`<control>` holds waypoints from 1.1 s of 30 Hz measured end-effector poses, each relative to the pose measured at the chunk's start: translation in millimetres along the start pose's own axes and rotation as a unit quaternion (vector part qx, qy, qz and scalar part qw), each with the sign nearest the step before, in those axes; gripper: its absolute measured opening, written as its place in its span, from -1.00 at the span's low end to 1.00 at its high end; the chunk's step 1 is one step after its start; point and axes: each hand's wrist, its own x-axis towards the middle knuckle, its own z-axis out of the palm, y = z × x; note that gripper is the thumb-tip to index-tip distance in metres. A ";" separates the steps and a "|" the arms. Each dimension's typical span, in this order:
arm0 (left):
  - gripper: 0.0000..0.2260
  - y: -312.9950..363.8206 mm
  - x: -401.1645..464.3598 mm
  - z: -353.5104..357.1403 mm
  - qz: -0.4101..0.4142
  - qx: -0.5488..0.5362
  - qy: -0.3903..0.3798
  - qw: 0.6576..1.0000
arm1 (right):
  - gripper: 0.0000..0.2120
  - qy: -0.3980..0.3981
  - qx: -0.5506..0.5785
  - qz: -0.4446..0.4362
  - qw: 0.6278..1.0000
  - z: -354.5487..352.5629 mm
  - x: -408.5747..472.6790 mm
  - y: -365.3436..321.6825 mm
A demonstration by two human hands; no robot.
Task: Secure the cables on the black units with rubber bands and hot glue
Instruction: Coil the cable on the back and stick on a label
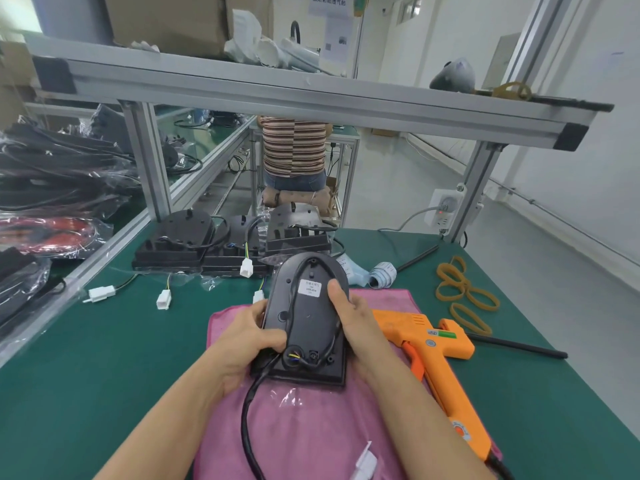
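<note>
I hold a black unit back side up over a pink cloth. My left hand grips its left edge, thumb curled near the cable exit. My right hand grips its right edge, thumb pressing on the back by a white label. A black cable runs in a groove round the back, leaves at the lower left and ends in a white connector. An orange hot glue gun lies on the cloth to the right. Several tan rubber bands lie on the green table at the far right.
Three more black units with white connectors stand in a row behind. Bagged black cables pile up at the left beyond an aluminium rail. A label roll, a power strip and a seated person lie beyond.
</note>
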 end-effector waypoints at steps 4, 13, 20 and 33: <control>-0.42 -3.3 1.2 1.1 0.015 -0.020 -0.014 1.000 | -0.25 0.022 -0.044 -0.008 0.999 0.2 9.3 -13.0; -0.34 -1.3 -1.0 0.3 0.026 -0.025 -0.053 0.998 | -0.91 0.032 0.014 -0.059 0.998 10.0 21.1 -28.9; -0.27 -1.6 1.9 -0.9 0.020 -0.059 -0.080 0.995 | -0.74 -0.058 0.101 0.076 0.990 1.7 19.5 -51.7; -0.44 -0.6 2.1 -1.6 -0.006 -0.105 -0.042 0.994 | -0.12 -0.012 -0.228 -0.060 0.972 17.8 14.4 -26.1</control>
